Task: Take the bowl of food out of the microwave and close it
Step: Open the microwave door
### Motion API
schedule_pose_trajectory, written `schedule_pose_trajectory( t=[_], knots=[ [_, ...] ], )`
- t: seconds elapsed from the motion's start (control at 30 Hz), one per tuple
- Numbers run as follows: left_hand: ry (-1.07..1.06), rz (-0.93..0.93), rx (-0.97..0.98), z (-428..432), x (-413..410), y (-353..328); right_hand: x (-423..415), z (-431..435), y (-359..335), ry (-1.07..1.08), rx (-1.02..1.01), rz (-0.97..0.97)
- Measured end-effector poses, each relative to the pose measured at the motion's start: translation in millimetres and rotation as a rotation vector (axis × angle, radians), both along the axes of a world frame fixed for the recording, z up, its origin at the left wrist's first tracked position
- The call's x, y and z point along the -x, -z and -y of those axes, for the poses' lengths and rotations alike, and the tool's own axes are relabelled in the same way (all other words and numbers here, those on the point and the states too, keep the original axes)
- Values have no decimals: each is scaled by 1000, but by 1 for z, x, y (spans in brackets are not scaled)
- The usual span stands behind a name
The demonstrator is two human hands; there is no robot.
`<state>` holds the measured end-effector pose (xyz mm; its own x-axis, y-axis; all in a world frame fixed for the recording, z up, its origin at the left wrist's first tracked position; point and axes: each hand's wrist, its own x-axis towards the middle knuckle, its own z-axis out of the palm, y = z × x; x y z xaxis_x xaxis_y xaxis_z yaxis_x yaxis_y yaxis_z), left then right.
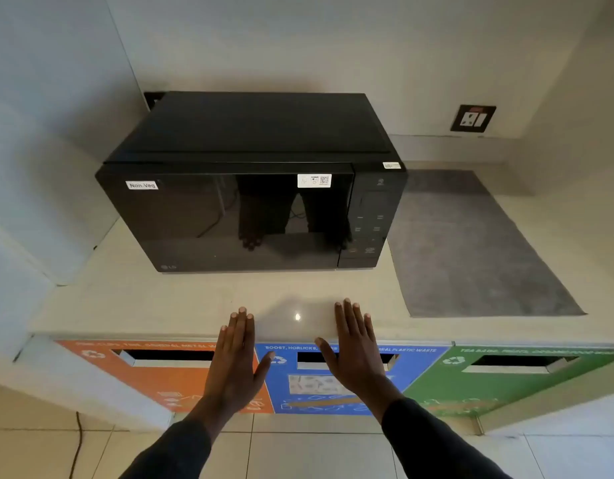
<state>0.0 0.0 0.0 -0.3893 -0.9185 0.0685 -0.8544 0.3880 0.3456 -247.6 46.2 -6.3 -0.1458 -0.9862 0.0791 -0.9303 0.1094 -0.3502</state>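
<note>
pale walls and a cream stone counter (132,295) fill most of the frame, seen from above by a head-worn camera. at the centre, a glossy black box-shaped microwave (250,188) is set on the counter with its dark glass door (226,219) fully shut; a small white "non-veg" label (142,185) is stuck at the door's upper left and a white qr sticker (314,180) near its upper right. a flat grey mat (471,243) lies on the counter at the right, and a dark wall socket (473,118) is seen in the upper right. along the lower part of the frame, three bin fronts are shown beneath the counter edge: an orange panel (153,375), a blue panel (298,392) and a green panel (506,378), each with a slot.

the left hand (234,361) and the right hand (357,347) are held out in the lower middle, palms down, fingers spread flat and nothing gripped. both are kept apart from the microwave, over the counter's front edge.

the bowl of food cannot be seen anywhere; it is judged to be behind the closed door, though the glass shows only reflections. nothing of the task appears done: the door is yet to be opened, the bowl lifted out, and the door shut again.
</note>
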Motion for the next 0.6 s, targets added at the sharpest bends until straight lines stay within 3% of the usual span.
schedule_pose_trajectory(
  t=[0.23,0.4,0.6],
  knots=[
    [65,-72,69,7,7,-21,20,29,-31,150,87,111],
    [143,-152,320,46,42,-101,50,64,-50,364,257,254],
    [80,-109,583,105,68,-200,70,98,-51,445,196,398]
  ],
)
